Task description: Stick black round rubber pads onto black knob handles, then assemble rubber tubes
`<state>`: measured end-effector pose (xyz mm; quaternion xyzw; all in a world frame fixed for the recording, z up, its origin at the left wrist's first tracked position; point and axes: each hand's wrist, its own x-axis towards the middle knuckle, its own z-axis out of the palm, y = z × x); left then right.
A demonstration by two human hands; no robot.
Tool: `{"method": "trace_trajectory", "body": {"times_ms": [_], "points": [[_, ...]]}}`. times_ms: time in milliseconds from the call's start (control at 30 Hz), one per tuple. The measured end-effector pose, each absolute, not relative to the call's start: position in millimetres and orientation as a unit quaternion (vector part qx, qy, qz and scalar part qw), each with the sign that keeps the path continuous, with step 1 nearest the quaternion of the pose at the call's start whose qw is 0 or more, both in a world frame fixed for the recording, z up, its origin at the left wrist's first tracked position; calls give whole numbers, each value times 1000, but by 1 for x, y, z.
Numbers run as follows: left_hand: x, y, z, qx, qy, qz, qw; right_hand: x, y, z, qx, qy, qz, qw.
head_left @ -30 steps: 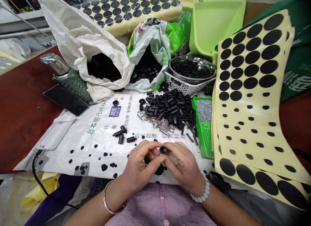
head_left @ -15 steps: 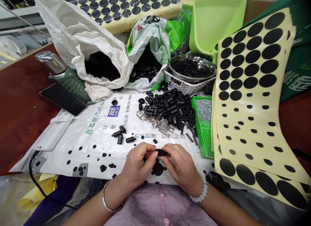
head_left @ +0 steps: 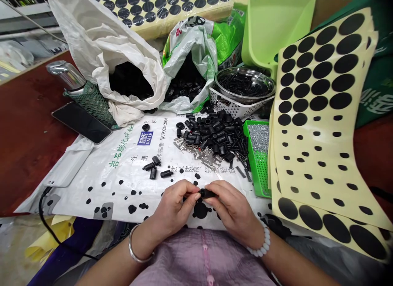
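Both hands meet over the near edge of the white sheet. A small black plastic cylinder (head_left: 208, 193) lies across between them. My right hand (head_left: 230, 208) pinches its right part between thumb and fingers. At the narrower left end, my left hand (head_left: 175, 208) is closed, thumb against fingertips; whether a second small piece is in there is hidden. Left of the hands, several loose black cylinders with thin ends (head_left: 152, 173) lie on the sheet. Beyond the hands is a heap of black plastic parts (head_left: 211, 134), with small metal strips (head_left: 201, 154) at its front edge.
A green tray of small silvery pieces (head_left: 259, 140) and sheets of black round stickers (head_left: 325, 150) stand at right. Behind are a metal bowl (head_left: 245, 83) of black parts, a white sack (head_left: 101, 52) and a plastic bag (head_left: 190, 85). A phone (head_left: 82, 122) leans at left.
My right hand has shifted slightly right along the black plastic cylinder, so more of it shows. My left hand keeps its pinch. The whole view has shifted a little.
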<state>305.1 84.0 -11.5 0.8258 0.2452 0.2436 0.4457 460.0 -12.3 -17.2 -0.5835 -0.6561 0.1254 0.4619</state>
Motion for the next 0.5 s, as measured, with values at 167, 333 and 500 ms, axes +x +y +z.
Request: {"method": "trace_trajectory", "body": {"times_ms": [167,333,500], "points": [[302,88,-7,870,190,222,398,462,-14,-12,-573,-635,230,465],[299,90,-5,885,151,221,382,460,-14,-10,-552,-554,383,491],[296,92,-7,888,131,225,378,456,-14,-8,-516,-472,514,497]]}}
